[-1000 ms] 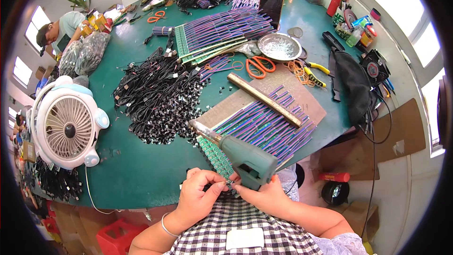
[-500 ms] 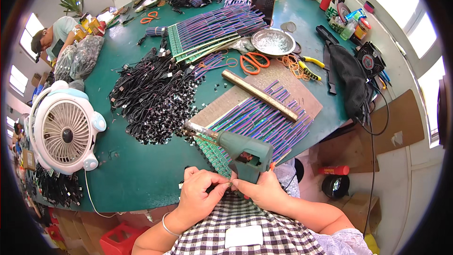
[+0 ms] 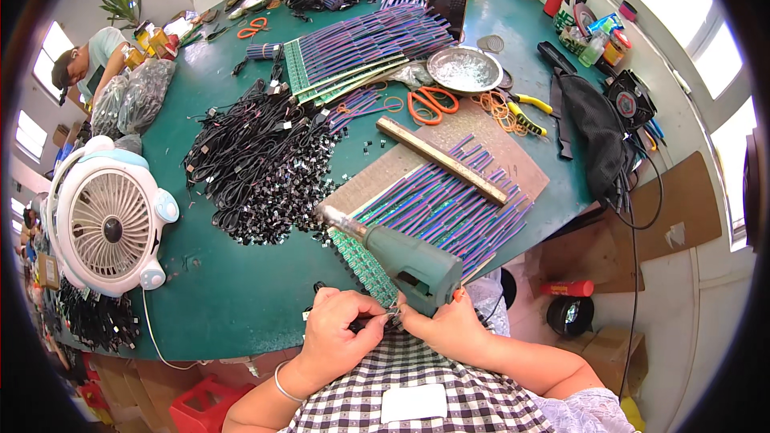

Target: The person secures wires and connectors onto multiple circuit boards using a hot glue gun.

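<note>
The grip of the left hand (image 3: 341,326) pinches something tiny (image 3: 391,314); I cannot tell the right hand's (image 3: 449,329). Work looks partway: purple strips (image 3: 445,212) lined up right, black cables (image 3: 249,136) heaped left.

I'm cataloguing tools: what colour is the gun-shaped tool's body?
The gun-shaped tool's body is dark grey-green, best in head view.

The left hand (image 3: 345,325) pinches a small part (image 3: 392,313), too small to identify, at the table's (image 3: 241,305) near edge; the right hand's (image 3: 441,327) fingertips meet it closely. A green heat gun (image 3: 417,263) is just beyond the right hand, nozzle toward the upper left; contact cannot be told. Under the nozzle runs a green circuit strip (image 3: 365,265). A bar (image 3: 441,160) lies across purple wires (image 3: 437,204). Black cables (image 3: 241,152) are heaped between the fan (image 3: 112,228) and these wires. Orange scissors (image 3: 431,106) lie near a metal dish (image 3: 465,70).
</note>
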A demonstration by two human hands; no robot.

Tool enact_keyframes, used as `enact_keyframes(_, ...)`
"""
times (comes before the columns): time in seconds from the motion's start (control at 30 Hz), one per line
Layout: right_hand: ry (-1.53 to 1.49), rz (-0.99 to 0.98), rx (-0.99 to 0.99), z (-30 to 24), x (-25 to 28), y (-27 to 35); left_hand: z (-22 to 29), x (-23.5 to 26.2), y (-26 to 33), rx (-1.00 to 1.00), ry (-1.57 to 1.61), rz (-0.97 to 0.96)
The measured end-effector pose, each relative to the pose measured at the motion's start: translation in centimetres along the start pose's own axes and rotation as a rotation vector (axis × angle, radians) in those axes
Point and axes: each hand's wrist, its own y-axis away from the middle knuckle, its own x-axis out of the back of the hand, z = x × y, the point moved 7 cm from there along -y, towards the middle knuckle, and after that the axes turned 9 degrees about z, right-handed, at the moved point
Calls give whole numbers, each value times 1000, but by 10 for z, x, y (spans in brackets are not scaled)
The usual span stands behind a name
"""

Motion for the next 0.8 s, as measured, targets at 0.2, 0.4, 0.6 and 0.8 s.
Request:
enact_keyframes(0.2, -150, -46, 14, -9, -2, 1, -1, 2, -2, 84, -53, 16)
enact_keyframes(0.4, -111, -129, -32, -4, -7, 4, 3, -1, -1, 52, -50, -15)
enact_keyframes(0.6, -136, -43, -48, 13, -8, 6, 3, -4, 0, -78, -48, 17)
enact_keyframes(0.8, -202, -15, -36, 14, 0, 12, 18, 4, 3, -234, -304, 88)
